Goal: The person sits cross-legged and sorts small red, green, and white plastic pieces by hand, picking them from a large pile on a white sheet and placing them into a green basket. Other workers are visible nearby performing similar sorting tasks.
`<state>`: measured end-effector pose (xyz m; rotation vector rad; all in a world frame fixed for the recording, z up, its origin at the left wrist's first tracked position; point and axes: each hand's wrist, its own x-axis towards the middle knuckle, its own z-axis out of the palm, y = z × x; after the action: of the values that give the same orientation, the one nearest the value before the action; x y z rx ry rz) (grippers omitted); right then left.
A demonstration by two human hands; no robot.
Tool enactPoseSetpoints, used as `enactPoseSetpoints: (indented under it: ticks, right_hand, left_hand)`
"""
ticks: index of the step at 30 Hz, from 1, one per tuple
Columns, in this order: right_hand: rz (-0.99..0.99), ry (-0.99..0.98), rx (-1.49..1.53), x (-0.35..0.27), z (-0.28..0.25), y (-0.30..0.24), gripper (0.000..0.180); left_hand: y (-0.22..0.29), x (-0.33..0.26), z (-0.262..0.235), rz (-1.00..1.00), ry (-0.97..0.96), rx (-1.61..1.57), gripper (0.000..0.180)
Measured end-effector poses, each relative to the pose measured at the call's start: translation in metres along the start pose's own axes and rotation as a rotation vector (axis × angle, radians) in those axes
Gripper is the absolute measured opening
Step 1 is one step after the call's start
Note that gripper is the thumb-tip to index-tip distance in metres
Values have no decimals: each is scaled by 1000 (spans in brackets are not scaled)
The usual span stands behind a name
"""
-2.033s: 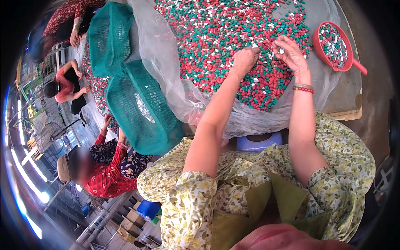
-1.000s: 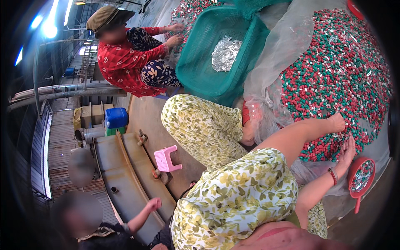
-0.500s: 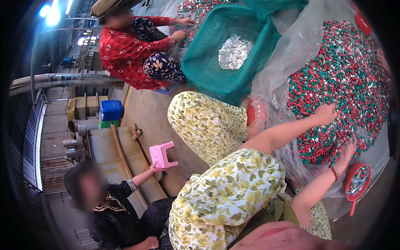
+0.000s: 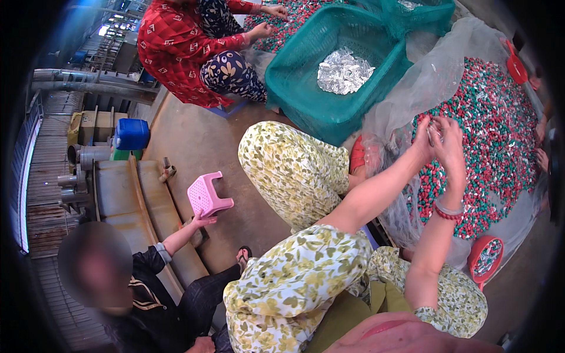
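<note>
My left hand [image 4: 424, 146] and my right hand [image 4: 452, 147] are raised together above a big heap of small red, green and white pieces [image 4: 488, 147]. The heap lies on a clear plastic sheet [image 4: 435, 76]. Between the fingertips of both hands sits a small silvery piece [image 4: 434, 132]. My right wrist wears a red and white bangle [image 4: 447, 210]. My knees in a yellow flowered garment [image 4: 294, 170] are bent in front of the heap.
A teal mesh basket [image 4: 306, 94] holds silvery pieces [image 4: 344, 72]. A red scoop [image 4: 486, 259] with pieces lies by my right knee. A person in red [image 4: 182, 47] sorts at the back. Another person's hand [image 4: 203, 220] touches a pink stool [image 4: 207, 194]. A blue can [image 4: 132, 134] stands left.
My hands have lifted off the heap and come together around a small silvery piece. The person at lower left has reached out to the pink stool.
</note>
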<state>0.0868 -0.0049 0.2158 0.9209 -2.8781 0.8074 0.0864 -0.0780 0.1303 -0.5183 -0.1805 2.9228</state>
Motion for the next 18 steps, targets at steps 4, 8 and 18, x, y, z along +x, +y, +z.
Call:
enactPoseSetpoints:
  ticks: [4,8,18]
  right_hand:
    - [-223,-112,143,38,-90,68,34]
    - [-250,-57,-448,8,-220,128,26]
    - [590,-304,-157,-273,-235,234,35]
  left_hand:
    - [80,-1,60,122,-47,-112,44]
    - [212,-37,95,358,-316,400,26]
    - [135,-2,76,1661,-82,2326,22]
